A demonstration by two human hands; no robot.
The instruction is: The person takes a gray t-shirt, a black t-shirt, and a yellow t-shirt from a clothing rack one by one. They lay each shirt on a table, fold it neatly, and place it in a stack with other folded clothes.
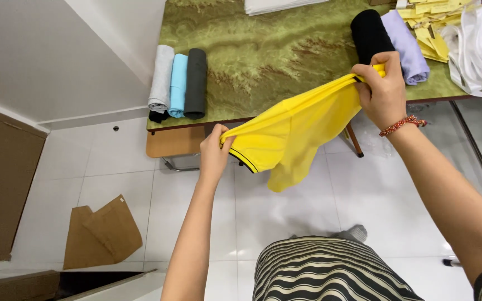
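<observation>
Two hands, left hand [214, 151] and right hand [381, 89], fingers clamped on a yellow shirt [291, 131] at the desk [263, 56] edge; five rolled shirts lie finished there, this one unrolled.

Garment packing workroom: rolled shirts [178, 83], paper tags [430, 22], worktable [263, 50].

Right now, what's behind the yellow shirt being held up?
Behind the yellow shirt: the green table's edge, a table leg and white floor tiles. The table edge directly behind the fabric is covered.
</observation>
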